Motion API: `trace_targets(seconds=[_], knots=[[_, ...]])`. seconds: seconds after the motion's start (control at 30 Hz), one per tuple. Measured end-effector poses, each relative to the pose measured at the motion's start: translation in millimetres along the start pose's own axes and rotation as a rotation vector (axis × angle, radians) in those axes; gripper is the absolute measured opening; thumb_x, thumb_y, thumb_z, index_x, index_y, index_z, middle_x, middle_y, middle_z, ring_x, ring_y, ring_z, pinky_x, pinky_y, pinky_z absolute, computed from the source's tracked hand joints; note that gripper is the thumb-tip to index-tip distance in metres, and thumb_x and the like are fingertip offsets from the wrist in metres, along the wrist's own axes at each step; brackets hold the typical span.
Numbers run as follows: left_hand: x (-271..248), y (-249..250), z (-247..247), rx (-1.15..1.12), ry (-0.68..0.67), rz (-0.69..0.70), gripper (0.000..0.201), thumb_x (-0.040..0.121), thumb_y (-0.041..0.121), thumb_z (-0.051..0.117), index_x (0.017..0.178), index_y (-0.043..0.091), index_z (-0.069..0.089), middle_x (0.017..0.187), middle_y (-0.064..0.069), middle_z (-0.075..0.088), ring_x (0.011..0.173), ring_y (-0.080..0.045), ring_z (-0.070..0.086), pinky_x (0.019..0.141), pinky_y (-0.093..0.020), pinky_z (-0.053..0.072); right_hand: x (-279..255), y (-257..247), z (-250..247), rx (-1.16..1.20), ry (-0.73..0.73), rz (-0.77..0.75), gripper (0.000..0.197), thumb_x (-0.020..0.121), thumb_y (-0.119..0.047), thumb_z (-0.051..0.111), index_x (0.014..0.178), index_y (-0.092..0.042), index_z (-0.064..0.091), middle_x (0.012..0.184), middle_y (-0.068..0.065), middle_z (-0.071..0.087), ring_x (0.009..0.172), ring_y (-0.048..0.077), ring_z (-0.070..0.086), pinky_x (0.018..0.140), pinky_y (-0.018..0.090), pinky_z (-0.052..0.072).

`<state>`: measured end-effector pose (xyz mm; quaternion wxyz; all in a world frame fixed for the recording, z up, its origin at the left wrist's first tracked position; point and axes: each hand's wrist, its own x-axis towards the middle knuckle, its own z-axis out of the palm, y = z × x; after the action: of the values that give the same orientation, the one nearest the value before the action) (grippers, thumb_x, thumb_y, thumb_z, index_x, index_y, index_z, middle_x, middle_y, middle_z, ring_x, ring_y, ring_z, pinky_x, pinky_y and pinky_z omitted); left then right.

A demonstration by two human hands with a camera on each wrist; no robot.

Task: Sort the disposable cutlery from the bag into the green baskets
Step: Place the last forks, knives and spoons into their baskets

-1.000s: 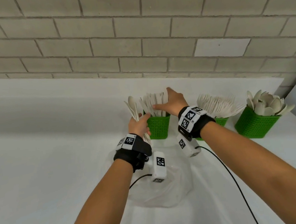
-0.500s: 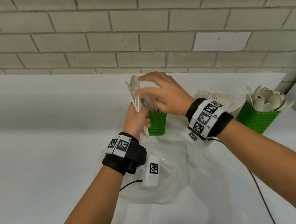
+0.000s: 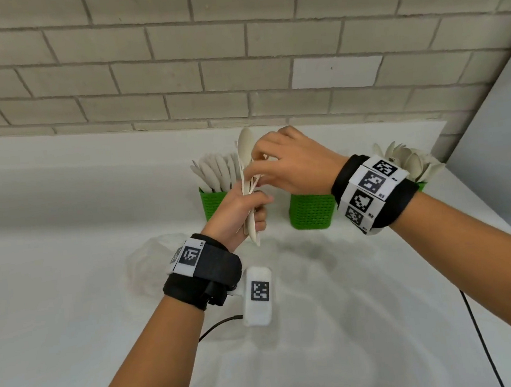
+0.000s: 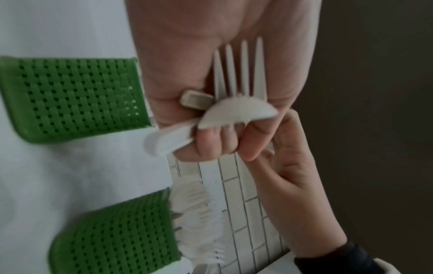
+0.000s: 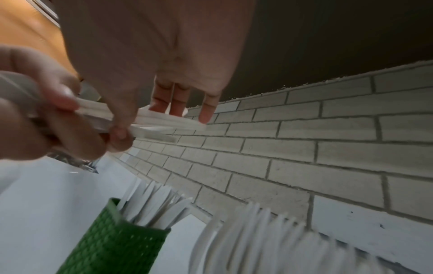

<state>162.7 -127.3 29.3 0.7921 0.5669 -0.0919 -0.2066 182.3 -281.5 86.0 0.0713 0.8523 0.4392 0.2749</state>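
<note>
My left hand (image 3: 247, 214) grips an upright bundle of white disposable cutlery (image 3: 245, 153) above the table. The left wrist view shows a fork (image 4: 236, 70), a spoon (image 4: 236, 113) and another handle (image 4: 164, 139) in that fist. My right hand (image 3: 254, 177) reaches in from the right and pinches one piece of the bundle (image 5: 164, 120) between thumb and fingers. Three green baskets stand behind: one with knives (image 3: 213, 197), a middle one (image 3: 313, 211) whose top my right hand hides, and one with spoons (image 3: 411, 161) behind my right wristband.
A crumpled clear plastic bag (image 3: 151, 267) lies on the white table (image 3: 70, 307) under my left wrist. A brick wall (image 3: 233, 53) runs close behind the baskets. A black cable (image 3: 480, 336) trails over the table at the right.
My right hand left the knife basket, swung left to the bundle in my left hand and closed its fingers on a piece. The left hand kept its grip.
</note>
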Motion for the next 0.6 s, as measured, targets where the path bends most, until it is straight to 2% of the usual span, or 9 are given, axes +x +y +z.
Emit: trace_targets(seconds=[0.07, 0.2, 0.27, 0.33, 0.4, 0.47, 0.5, 0.57, 0.6], knots=[[0, -3, 15, 0.022, -0.023, 0.01, 0.021, 0.091, 0.002, 0.051, 0.083, 0.017, 0.039, 0.051, 0.007, 0.033, 0.039, -0.005, 0.026, 0.037, -0.016, 0.024, -12, 0, -3, -0.005, -0.011, -0.024, 0.022, 0.083, -0.017, 0.046, 0.086, -0.022, 0.066, 0.084, 0.002, 0.06, 0.081, 0.026, 0.058, 0.073, 0.035, 0.039], [0, -8, 38, -0.002, -0.051, 0.024, 0.028, 0.087, 0.04, 0.059, 0.085, 0.021, 0.038, 0.056, 0.009, 0.03, 0.041, -0.004, 0.023, 0.037, -0.015, 0.022, -30, 13, -13, 0.022, 0.011, 0.034, 0.022, 0.084, -0.014, 0.043, 0.084, -0.015, 0.065, 0.082, 0.002, 0.063, 0.08, 0.026, 0.06, 0.072, 0.034, 0.041], [2, -11, 45, -0.067, 0.004, 0.008, 0.032, 0.088, 0.05, 0.048, 0.084, 0.02, 0.039, 0.054, 0.009, 0.029, 0.038, -0.003, 0.022, 0.036, -0.015, 0.018, -41, 21, -20, 0.072, -0.003, 0.142, 0.016, 0.088, -0.011, 0.046, 0.09, -0.011, 0.062, 0.084, 0.004, 0.064, 0.079, 0.027, 0.06, 0.073, 0.033, 0.038], [6, -16, 44, -0.133, 0.135, 0.01, 0.028, 0.094, 0.045, 0.043, 0.081, 0.02, 0.039, 0.05, 0.009, 0.026, 0.035, -0.003, 0.02, 0.035, -0.015, 0.015, -54, 31, -27, 0.19, 0.022, 0.339, 0.013, 0.093, -0.009, 0.049, 0.099, -0.005, 0.059, 0.092, 0.009, 0.063, 0.084, 0.03, 0.058, 0.071, 0.034, 0.04], [12, -22, 38, -0.165, 0.26, 0.031, 0.028, 0.096, 0.031, 0.047, 0.073, 0.021, 0.036, 0.044, 0.011, 0.025, 0.031, -0.002, 0.02, 0.033, -0.014, 0.014, -60, 42, -27, 0.395, 0.131, 0.58, 0.016, 0.093, -0.009, 0.051, 0.106, 0.0, 0.053, 0.095, 0.014, 0.059, 0.087, 0.028, 0.056, 0.073, 0.036, 0.046], [18, -27, 31, -0.21, 0.353, 0.03, 0.029, 0.097, 0.021, 0.048, 0.07, 0.022, 0.036, 0.04, 0.011, 0.027, 0.029, -0.002, 0.021, 0.033, -0.012, 0.015, -61, 49, -23, 0.653, 0.208, 0.838, 0.037, 0.089, -0.005, 0.056, 0.123, -0.002, 0.042, 0.091, 0.01, 0.053, 0.084, 0.025, 0.056, 0.08, 0.043, 0.051], [21, -29, 29, -0.236, 0.377, 0.024, 0.028, 0.097, 0.019, 0.046, 0.071, 0.022, 0.037, 0.039, 0.011, 0.028, 0.028, -0.003, 0.021, 0.033, -0.012, 0.015, -61, 51, -18, 0.758, 0.23, 0.927, 0.056, 0.086, -0.002, 0.059, 0.135, -0.01, 0.032, 0.087, 0.007, 0.051, 0.08, 0.024, 0.057, 0.08, 0.043, 0.053], [25, -31, 29, -0.276, 0.385, 0.003, 0.021, 0.099, 0.021, 0.042, 0.077, 0.022, 0.04, 0.039, 0.011, 0.029, 0.028, -0.004, 0.022, 0.034, -0.012, 0.016, -60, 50, -10, 0.82, 0.253, 0.982, 0.091, 0.082, 0.004, 0.062, 0.148, -0.025, 0.006, 0.08, 0.003, 0.048, 0.07, 0.023, 0.057, 0.073, 0.033, 0.056], [26, -32, 30, -0.276, 0.379, -0.006, 0.018, 0.099, 0.023, 0.041, 0.081, 0.022, 0.041, 0.04, 0.01, 0.03, 0.028, -0.004, 0.023, 0.034, -0.012, 0.016, -58, 50, -8, 0.812, 0.258, 0.971, 0.099, 0.081, 0.005, 0.062, 0.149, -0.027, -0.002, 0.079, 0.005, 0.048, 0.067, 0.023, 0.056, 0.07, 0.029, 0.054]])
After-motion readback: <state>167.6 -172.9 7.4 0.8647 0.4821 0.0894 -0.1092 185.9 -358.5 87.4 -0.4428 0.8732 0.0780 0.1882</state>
